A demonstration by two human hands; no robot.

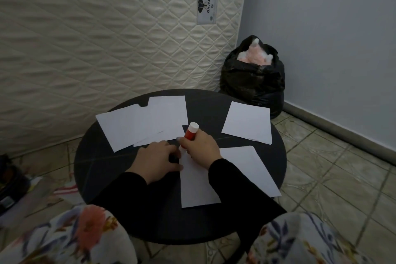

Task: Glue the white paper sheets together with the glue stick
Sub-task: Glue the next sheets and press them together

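Note:
A red glue stick [190, 132] with a white end pointing up is gripped in my right hand [200, 149], its lower end down on the near white sheet [197, 186]. My left hand [155, 161] rests flat on the left edge of that sheet, fingers spread. Under it lies a second sheet [255, 169], fanned out to the right. A pile of overlapping white sheets [145, 122] lies at the far left of the round black table [111, 165]. One single sheet [247, 122] lies at the far right.
A quilted mattress [96, 38] stands upright behind the table. A black bin bag [252, 83] with a pink soft toy sits in the corner at the right. Tiled floor [332, 167] surrounds the table. My floral-clothed knees [81, 236] are under the near edge.

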